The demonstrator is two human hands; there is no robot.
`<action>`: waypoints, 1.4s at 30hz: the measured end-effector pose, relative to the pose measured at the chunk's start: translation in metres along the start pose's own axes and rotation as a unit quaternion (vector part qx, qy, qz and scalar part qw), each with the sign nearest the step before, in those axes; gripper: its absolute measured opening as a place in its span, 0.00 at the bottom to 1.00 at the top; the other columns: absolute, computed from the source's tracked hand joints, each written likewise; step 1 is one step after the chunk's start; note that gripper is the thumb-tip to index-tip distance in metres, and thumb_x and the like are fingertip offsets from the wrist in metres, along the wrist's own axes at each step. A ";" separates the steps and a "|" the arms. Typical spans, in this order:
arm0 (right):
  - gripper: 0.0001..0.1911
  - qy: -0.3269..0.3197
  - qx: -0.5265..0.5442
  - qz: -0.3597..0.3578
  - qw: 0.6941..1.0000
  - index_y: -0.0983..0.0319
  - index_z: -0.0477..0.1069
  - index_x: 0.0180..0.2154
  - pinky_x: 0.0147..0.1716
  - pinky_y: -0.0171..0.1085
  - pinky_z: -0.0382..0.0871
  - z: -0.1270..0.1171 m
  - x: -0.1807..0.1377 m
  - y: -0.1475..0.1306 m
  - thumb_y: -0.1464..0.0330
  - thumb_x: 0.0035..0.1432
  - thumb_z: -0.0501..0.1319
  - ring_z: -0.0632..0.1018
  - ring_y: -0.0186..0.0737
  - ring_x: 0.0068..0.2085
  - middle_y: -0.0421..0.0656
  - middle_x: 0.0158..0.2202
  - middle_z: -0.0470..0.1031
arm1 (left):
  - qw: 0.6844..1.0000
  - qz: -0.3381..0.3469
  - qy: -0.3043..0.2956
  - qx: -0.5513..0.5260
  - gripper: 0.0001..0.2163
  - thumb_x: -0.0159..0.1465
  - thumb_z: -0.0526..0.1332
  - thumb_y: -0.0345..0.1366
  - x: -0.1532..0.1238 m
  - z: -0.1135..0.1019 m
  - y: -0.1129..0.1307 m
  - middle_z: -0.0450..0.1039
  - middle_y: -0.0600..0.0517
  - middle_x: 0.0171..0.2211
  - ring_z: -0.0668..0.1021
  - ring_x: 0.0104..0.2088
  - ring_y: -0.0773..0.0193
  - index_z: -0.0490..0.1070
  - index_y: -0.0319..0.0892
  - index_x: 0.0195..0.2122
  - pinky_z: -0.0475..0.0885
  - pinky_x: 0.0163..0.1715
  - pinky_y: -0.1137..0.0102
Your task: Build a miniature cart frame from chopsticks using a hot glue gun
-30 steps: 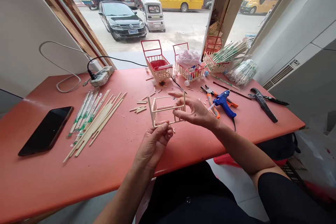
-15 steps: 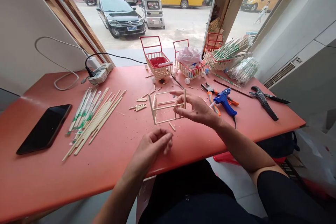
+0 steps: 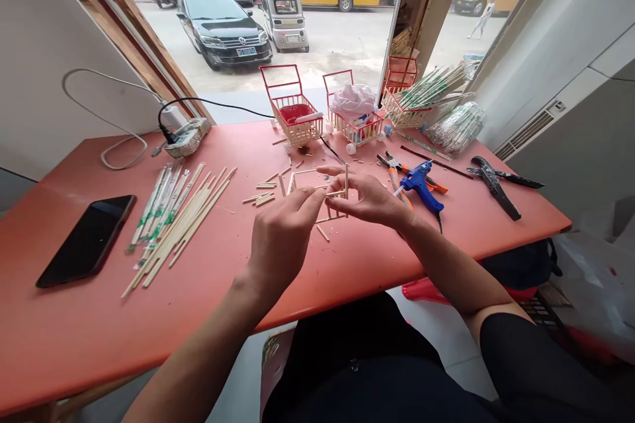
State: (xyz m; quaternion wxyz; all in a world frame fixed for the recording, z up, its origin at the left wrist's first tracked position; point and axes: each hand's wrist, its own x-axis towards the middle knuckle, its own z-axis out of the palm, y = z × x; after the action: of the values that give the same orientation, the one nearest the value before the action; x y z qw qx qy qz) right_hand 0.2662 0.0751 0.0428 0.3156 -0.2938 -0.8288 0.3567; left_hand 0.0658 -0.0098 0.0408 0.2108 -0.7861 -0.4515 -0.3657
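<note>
A small box-shaped frame of wooden sticks [image 3: 346,175] stands on the table between my hands. My right hand [image 3: 374,198] grips its right end, with thumb and fingers around the corner upright. My left hand [image 3: 282,231] is closed over the near top bar, fingertips pinched together close to the right hand's fingers. The left hand covers much of the frame's near left side, and whether a small piece sits in its pinch is hidden. A short cut stick [image 3: 322,232] lies just in front of the frame. More short cut sticks [image 3: 260,199] lie to its left.
Long chopsticks [image 3: 191,231], wrapped chopsticks [image 3: 149,205] and a phone [image 3: 86,240] lie left. A blue glue gun [image 3: 421,186], pliers [image 3: 391,172] and black cutters [image 3: 496,188] lie right. Small stick carts [image 3: 297,125] and a power strip [image 3: 188,137] stand at the back.
My left hand has moved up and forward from the table's front onto the frame's near top bar, and its fingers have closed there. The right hand has stayed on the frame's right end.
</note>
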 end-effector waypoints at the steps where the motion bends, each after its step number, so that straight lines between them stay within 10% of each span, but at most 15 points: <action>1: 0.11 -0.003 0.001 0.001 1.000 0.60 0.80 0.36 0.67 0.53 0.72 0.000 0.000 0.000 0.60 0.67 0.70 0.77 0.55 0.70 0.54 0.69 0.77 | 1.000 0.001 0.005 0.003 0.12 0.78 0.58 0.28 0.000 0.001 0.001 0.88 0.45 0.43 0.89 0.37 0.58 0.83 0.39 0.51 0.77 0.32 0.69; 42: 0.13 -0.021 -0.004 -0.005 1.000 0.60 0.84 0.43 0.73 0.54 0.66 -0.005 0.000 0.006 0.57 0.67 0.72 0.74 0.54 0.73 0.56 0.73 0.73 | 0.997 -0.008 0.056 0.053 0.10 0.76 0.61 0.29 -0.005 0.013 -0.001 0.89 0.48 0.40 0.88 0.36 0.59 0.85 0.44 0.46 0.70 0.31 0.68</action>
State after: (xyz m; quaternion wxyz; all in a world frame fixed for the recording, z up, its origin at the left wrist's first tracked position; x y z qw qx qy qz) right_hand 0.2715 0.0800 0.0410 0.2988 -0.2830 -0.8381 0.3581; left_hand 0.0679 -0.0036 0.0283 0.2742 -0.7487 -0.4636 -0.3865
